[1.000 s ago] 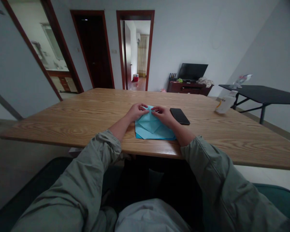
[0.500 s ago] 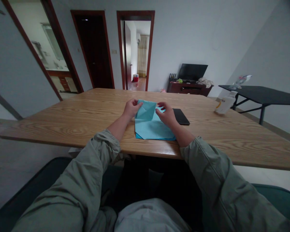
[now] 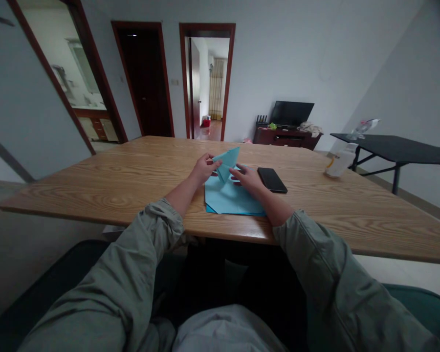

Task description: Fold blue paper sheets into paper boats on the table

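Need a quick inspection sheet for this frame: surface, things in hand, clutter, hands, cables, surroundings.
Surface: wooden table, light grain.
Things in hand: folded blue paper raised and tilted; blue sheets flat below it, near the table's front edge.
Clutter: black phone right of the sheets, apart; white container at the far right.
Hands: left hand pinches the folded blue paper; right hand over the sheets, fingertips at the fold, grip unclear.
Cables: nothing seen.
Surroundings: black side table, TV on a cabinet, doorways.

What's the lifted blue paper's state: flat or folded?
Folded: blue paper shows creased flaps, pinched in left hand above flat sheets.
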### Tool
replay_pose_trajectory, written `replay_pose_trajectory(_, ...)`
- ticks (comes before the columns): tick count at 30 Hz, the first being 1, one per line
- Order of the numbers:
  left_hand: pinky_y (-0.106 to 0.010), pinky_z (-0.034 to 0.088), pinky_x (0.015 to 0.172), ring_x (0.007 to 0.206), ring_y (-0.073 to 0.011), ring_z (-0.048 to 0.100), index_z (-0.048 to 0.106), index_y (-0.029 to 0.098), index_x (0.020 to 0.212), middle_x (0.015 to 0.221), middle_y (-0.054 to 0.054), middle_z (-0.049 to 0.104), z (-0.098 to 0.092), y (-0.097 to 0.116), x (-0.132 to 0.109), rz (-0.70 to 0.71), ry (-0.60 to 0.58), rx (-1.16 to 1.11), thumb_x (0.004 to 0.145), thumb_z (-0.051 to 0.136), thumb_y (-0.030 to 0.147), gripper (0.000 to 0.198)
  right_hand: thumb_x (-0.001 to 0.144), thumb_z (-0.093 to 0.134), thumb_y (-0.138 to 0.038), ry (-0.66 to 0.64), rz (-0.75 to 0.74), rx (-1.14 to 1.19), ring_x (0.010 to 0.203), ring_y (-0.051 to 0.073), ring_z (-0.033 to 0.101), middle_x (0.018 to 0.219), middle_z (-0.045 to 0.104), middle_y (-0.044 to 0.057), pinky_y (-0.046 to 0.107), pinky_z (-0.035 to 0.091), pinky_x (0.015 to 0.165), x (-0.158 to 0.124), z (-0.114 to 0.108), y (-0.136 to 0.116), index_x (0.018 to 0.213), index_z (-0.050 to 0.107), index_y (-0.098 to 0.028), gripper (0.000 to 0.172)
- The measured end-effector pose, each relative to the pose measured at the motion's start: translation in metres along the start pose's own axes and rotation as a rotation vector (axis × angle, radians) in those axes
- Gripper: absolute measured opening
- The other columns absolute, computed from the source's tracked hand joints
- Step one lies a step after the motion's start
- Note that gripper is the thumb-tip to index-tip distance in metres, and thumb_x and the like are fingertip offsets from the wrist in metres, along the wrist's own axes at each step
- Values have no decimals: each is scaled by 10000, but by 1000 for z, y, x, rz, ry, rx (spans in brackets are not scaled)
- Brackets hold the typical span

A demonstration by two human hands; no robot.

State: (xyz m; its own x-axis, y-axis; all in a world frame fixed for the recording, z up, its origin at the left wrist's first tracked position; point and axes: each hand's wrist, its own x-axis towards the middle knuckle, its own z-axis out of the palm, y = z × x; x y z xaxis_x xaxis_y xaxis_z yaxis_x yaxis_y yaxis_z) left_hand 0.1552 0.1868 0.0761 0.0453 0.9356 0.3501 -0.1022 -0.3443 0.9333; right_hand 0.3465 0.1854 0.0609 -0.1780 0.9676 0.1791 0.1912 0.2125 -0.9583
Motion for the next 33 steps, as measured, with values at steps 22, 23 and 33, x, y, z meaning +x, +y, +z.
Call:
replay_pose_trajectory(22, -248, 505, 640, 649, -120, 605, 614, 146, 871, 718, 0, 652, 0, 6, -2, 194, 11, 227, 721, 718, 289, 231, 683, 706, -344, 233, -444, -228, 1265, 275, 471, 1388, 502, 109, 450, 397, 1030, -2, -14, -6, 1325, 465, -229, 695)
replay_pose_trajectory(23, -265, 510, 683, 692, -135, 619, 633, 152, 855, 753, -13, 669, -2, 7, -2, 251, 24, 309, 733, 706, 287, 196, 684, 696, -325, 264, -494, -286, 1288, 281, 445, 1402, 486, 110, 457, 367, 1056, -3, -17, -6, 1330, 468, -222, 693)
replay_pose_trajectory(33, -355, 449, 918, 928, -205, 637, 686, 204, 787, 912, -53, 715, -2, 7, -5, 595, -262, 938, 755, 611, 109, 125, 806, 419, -460, 221, 15, 123, 845, 216, 649, 1130, 628, 103, 371, 561, 698, 9, -23, -2, 1114, 536, -221, 407)
